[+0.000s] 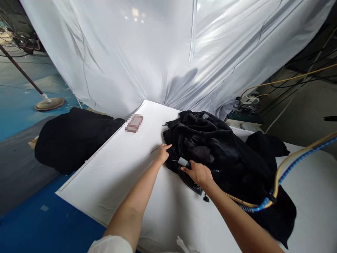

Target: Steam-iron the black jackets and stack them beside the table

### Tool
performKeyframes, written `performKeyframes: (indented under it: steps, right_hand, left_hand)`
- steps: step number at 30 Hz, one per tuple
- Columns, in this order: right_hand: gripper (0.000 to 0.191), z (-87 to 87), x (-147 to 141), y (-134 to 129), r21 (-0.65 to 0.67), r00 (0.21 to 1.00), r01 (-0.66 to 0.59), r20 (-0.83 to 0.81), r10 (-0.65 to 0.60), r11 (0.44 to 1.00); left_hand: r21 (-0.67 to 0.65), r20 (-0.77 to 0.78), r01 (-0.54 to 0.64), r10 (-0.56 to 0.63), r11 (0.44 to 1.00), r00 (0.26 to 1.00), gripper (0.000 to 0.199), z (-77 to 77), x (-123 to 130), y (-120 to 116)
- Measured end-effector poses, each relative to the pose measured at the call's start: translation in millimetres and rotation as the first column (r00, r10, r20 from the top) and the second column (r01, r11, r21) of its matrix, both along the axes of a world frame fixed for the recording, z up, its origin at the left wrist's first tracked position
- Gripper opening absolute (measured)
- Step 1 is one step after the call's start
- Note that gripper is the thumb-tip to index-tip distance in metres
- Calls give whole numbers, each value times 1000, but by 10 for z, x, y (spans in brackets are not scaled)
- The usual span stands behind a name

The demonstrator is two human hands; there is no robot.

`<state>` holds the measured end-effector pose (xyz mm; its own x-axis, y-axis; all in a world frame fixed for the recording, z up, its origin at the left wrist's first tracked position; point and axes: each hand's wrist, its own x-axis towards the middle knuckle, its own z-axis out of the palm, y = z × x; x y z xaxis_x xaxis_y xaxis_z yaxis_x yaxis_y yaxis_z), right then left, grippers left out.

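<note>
A black jacket (216, 140) lies bunched on the white table (110, 172), with a zipper end and a cord toggle (206, 198) at its edges. My left hand (163, 153) is at the jacket's left edge, fingers curled on the cloth and the index finger stretched over it. In my right hand (200, 173) is a handheld tool (183, 162) with a grey head, a dark handle and a thin needle-like tip pointing left. The tip is just above the jacket; whether it touches cannot be told. My right fingers are wrapped around the handle.
A yellow hose with a blue coiled one (283, 174) crosses the jacket's right side. A blurred-out reddish item (134, 123) lies on the table's far left. Black fabric (76, 137) is heaped beyond the left edge. White sheeting (137, 52) hangs behind; a round-based stand (50, 104) is far left.
</note>
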<state>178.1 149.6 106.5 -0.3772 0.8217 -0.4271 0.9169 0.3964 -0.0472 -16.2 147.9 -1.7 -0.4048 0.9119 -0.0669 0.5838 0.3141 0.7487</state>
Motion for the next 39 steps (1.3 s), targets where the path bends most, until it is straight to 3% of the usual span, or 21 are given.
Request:
performKeyframes:
  steps: [3,6,9,12,18,23,26,32,36,39]
  right_hand:
    - [64,-14,-79,15,-1,1000,15,-9,-15,1000]
    - [65,-22,-173,52,0,1000,29,-8,-29,1000]
    - [65,-18,-292,85,-3,1000,10,-17,-10,1000]
    - [62,-14,-422,80,-17,997,-65,-36,64,998]
    - [58,-38,-705,-33,-33,986,-159,-52,157,987]
    - [59,-45,-862,-95,-37,990,-124,-74,121,992]
    - [59,-48,-761,-110,-51,996,-60,-64,57,997]
    - [61,-46,-140,-216,-34,997,80,15,-79,996]
    - [57,1,200,-311,-39,995,88,42,-87,995]
    - [52,54,335,-344,-65,997,70,28,-68,995]
  left_hand:
    - [-20,20,10,-10,1000,1000,57,3,-69,-21]
    - [41,66,-128,126,991,990,46,73,-147,-89]
    - [203,119,-295,275,934,954,40,181,-221,-209]
    - [309,159,-382,349,871,924,39,283,-276,-367]
    - [355,198,-461,416,813,887,36,443,-303,-578]
    - [411,200,-501,461,762,865,36,572,-293,-651]
    - [423,177,-491,462,761,869,38,614,-282,-720]
    - [340,121,-478,466,810,876,38,451,-202,-784]
    - [65,71,-387,383,920,921,28,241,-30,-696]
    - [-147,-13,-313,314,938,949,20,160,111,-599]
